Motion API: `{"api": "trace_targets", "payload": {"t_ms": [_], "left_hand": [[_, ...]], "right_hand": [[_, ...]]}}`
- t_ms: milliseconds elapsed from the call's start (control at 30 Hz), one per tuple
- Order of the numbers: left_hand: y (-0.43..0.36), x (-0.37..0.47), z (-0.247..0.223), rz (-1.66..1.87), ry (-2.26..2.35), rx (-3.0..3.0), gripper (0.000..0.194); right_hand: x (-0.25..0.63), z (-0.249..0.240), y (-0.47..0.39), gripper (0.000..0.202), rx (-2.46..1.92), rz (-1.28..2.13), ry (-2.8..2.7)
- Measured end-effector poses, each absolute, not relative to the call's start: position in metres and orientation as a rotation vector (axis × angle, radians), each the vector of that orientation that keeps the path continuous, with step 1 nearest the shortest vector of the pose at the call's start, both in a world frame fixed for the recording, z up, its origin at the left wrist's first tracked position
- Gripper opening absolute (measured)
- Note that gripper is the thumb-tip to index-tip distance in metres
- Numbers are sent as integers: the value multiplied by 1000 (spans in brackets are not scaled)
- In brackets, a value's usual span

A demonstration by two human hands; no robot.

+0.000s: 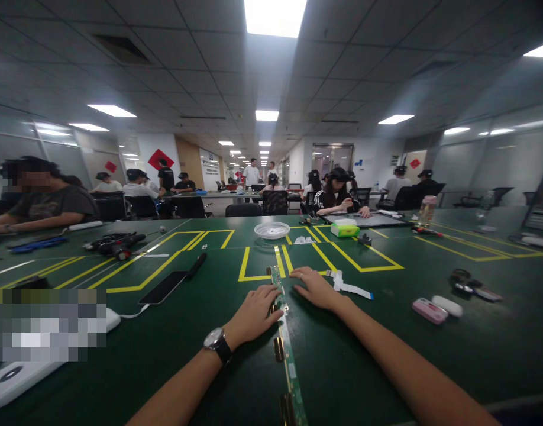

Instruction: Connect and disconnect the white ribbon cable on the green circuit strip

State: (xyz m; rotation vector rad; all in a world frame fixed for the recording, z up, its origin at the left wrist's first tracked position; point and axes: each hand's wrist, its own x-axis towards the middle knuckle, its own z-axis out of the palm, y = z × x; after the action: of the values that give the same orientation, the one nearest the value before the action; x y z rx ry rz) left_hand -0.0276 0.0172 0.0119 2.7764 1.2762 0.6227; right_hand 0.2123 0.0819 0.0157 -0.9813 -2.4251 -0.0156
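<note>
A long, narrow green circuit board (291,371) with gold-coloured tabs along its left side lies lengthwise in front of me on the green table. My left hand (256,309), wearing a watch, rests against the board's left edge. Its fingers lie over the upper part, and the thumb is spread apart from them. Right of the board's far end is my right hand (316,287), with fingers extended and apart and nothing visible in it. A white ribbon cable (342,283) with a blue tip lies just beyond that hand.
A white basket (272,230) and a green tissue pack (345,229) stand farther back. To the left are a phone (165,288) and a white device (20,376). A pink case (430,310) and keys (473,285) lie right. Several people sit around.
</note>
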Motion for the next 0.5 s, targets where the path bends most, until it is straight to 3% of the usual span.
{"api": "trace_targets", "payload": {"t_ms": [133, 333, 500], "left_hand": [[15, -26, 15, 671, 1309, 2752, 38], [16, -26, 14, 687, 1338, 2721, 35], [18, -28, 7, 517, 1248, 2770, 44]], "right_hand": [[196, 20, 66, 41, -776, 83, -2587], [193, 23, 62, 35, -739, 112, -2678], [220, 30, 78, 32, -1273, -176, -2432]]}}
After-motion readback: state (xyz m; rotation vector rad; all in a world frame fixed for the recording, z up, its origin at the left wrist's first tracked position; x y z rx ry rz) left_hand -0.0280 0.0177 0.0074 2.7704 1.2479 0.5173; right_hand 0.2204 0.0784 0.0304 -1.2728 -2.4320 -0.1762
